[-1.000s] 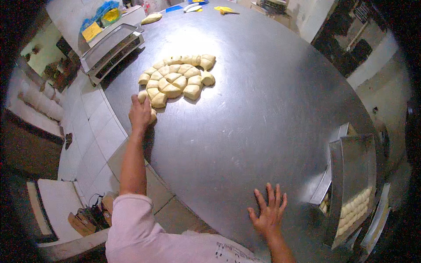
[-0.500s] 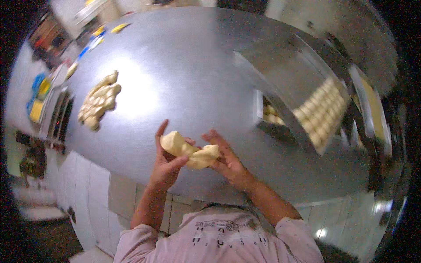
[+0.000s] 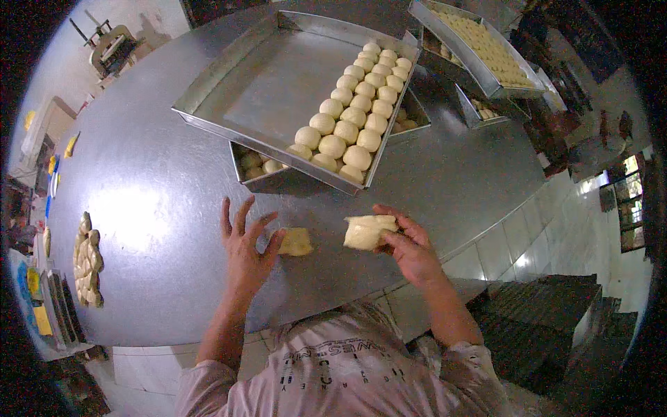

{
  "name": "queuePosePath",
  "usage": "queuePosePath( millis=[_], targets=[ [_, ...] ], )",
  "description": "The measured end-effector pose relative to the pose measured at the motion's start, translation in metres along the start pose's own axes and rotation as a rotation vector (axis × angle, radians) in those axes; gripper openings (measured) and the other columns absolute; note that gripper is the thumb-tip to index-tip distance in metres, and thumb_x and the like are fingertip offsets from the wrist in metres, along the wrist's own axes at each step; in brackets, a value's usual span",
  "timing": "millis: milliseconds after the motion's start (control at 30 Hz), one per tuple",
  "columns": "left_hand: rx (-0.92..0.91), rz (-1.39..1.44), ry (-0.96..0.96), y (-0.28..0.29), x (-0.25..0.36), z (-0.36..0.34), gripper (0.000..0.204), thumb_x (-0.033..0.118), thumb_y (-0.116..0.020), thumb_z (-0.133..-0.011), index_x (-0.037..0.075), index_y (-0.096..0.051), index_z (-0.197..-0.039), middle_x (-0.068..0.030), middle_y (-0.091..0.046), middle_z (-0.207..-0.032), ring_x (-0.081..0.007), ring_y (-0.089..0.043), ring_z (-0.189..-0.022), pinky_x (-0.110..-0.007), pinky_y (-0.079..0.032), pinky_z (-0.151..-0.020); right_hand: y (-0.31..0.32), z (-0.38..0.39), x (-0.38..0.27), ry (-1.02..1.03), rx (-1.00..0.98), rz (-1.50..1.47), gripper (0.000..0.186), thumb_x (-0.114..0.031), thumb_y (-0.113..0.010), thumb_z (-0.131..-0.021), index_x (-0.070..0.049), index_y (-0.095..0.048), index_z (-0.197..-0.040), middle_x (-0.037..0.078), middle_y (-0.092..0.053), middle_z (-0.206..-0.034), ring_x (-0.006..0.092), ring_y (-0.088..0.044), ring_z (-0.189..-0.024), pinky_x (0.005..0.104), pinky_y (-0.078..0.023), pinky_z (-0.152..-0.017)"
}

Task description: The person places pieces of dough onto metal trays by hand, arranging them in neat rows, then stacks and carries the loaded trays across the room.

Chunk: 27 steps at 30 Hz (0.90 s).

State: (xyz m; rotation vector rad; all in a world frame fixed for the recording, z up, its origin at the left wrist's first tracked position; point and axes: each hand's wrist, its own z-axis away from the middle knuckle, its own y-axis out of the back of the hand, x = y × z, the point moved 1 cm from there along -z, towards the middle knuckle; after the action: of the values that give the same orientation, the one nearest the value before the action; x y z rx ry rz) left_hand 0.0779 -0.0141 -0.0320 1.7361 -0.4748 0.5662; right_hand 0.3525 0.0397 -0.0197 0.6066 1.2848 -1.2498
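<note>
Dough piece (image 3: 370,231) sits in my right hand (image 3: 411,249), grip closed on it, long axis left-right. My left hand (image 3: 244,254), splayed flat, touches a smaller piece (image 3: 296,242) on the worktop (image 3: 160,201).

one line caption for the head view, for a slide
Left hand touches a dough piece on the steel table; right hand holds another dough piece.

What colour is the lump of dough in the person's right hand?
Pale creamy yellow: the dough piece in the right hand shows best in the head view.
</note>
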Motion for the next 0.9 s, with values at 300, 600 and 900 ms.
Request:
queuePosePath(
  millis=[300,600,900],
  targets=[
    [-0.288,0.629,0.187,0.021,0.004,0.032,0.031,0.012,-0.054,-0.085,0.005,-0.052,-0.116,-0.0117,-0.059,-0.105,-0.0200,-0.054,-0.099,-0.032,-0.048,-0.077,-0.049,-0.009,0.022,-0.019,-0.077,0.084,0.024,-0.008,-0.056,-0.083,-0.004,-0.056,-0.107,0.005,-0.058,-0.101,0.0146,-0.055,-0.089,0.0277,-0.049,-0.075],
    [0.390,0.972,0.563,0.078,-0.075,0.080,0.014,0.013,-0.056,-0.085,0.008,-0.044,-0.091,-0.0017,-0.049,-0.081,-0.0127,-0.052,-0.074,-0.028,-0.045,-0.063,0.065,-0.009,0.043,0.341,0.472,1.651,0.041,-0.027,-0.057,-0.081,-0.003,-0.052,-0.114,0.019,-0.048,-0.117,0.0369,-0.040,-0.113,0.0462,-0.031,-0.096],
    [0.022,1.036,0.474,0.056,-0.021,0.036,0.025,-0.001,-0.057,-0.077,0.005,-0.052,-0.101,-0.0025,-0.052,-0.095,-0.0120,-0.050,-0.087,-0.025,-0.042,-0.076,0.065,-0.027,0.060,0.382,0.110,1.220,0.044,-0.032,-0.062,-0.074,-0.003,-0.055,-0.106,0.021,-0.044,-0.121,0.0413,-0.037,-0.113,0.0518,-0.024,-0.098]
  ],
)
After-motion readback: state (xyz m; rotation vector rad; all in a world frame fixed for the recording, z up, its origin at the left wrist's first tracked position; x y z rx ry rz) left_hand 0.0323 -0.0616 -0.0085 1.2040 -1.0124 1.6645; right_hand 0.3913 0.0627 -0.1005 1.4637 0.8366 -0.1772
